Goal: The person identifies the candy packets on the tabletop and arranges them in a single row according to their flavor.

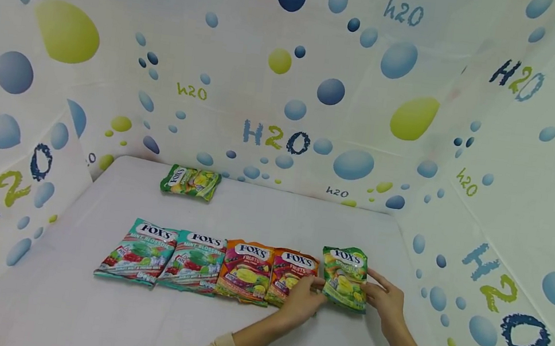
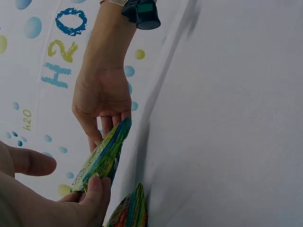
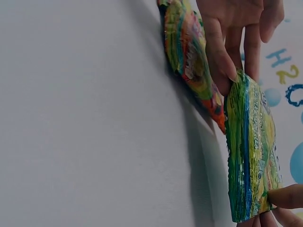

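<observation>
Both hands hold a green Fox's candy bag (image 1: 346,276) at the right end of a row of bags. My left hand (image 1: 302,298) has its fingers at the bag's lower left edge. My right hand (image 1: 387,299) grips the right edge. In the left wrist view the green candy bag (image 2: 102,156) spans the two hands. The right wrist view shows the bag (image 3: 251,146) edge-on, with left fingertips at one corner and the right thumb on its face. Just left of it lies a red-orange Fruits bag (image 1: 291,270), partly hidden behind my left hand.
An orange Fruits bag (image 1: 246,270) and two teal Mint-Blossom bags (image 1: 194,261) continue the row leftward. Another green bag (image 1: 191,182) lies at the back left of the white table (image 1: 134,323). Printed sheet walls (image 1: 249,65) enclose the back and sides.
</observation>
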`<state>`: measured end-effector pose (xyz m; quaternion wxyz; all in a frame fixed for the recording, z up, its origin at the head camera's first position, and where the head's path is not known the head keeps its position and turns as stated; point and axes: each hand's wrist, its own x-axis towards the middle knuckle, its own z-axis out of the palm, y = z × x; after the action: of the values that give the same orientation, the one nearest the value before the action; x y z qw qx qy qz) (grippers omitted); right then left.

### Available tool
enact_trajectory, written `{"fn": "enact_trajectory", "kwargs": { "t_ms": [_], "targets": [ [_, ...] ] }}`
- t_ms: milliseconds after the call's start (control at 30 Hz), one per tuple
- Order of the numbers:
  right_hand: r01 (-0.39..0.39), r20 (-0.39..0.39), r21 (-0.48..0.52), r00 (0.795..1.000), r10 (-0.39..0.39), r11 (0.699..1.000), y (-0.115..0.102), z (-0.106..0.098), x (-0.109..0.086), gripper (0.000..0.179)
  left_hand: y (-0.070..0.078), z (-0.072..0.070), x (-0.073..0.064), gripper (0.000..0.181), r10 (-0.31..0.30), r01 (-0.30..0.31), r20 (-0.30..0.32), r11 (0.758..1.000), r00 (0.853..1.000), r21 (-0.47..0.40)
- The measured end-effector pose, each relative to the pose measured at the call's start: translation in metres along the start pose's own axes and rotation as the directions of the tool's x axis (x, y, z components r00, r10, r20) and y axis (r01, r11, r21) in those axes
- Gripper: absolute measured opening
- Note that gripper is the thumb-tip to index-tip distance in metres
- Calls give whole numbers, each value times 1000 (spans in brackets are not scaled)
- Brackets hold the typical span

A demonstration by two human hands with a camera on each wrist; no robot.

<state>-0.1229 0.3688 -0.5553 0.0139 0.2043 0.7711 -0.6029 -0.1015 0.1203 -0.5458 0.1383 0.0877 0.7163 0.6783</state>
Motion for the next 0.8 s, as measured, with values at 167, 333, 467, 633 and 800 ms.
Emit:
{"fn": "enact_trajectory", "kwargs": {
  "t_ms": [167, 333, 467, 633, 800],
  "targets": [
    [0, 3, -1, 1000, 0, 1000, 4, 0, -2, 56, -1, 2, -5, 44, -10, 10, 2, 1000, 1000, 13],
    [-7, 9, 9, 1000, 7, 1000, 7, 1, -5, 57, 2, 5, -8, 44, 4, -4, 2, 999, 1000, 35],
    [-15, 4, 9, 1000, 15, 1000, 10, 2, -6, 57, 4, 5, -11, 47, -18, 18, 1, 998, 1000, 57],
    [-18, -4, -24, 1000, 18, 1000, 16, 4, -5, 56, 3, 5, -13, 51, -34, 34, 2, 997, 999, 68],
    [-20, -25, -41, 1000, 19, 999, 20, 7, -5, 55, -1, 6, -15, 54, -52, 51, 11, 997, 999, 60]
  ]
}}
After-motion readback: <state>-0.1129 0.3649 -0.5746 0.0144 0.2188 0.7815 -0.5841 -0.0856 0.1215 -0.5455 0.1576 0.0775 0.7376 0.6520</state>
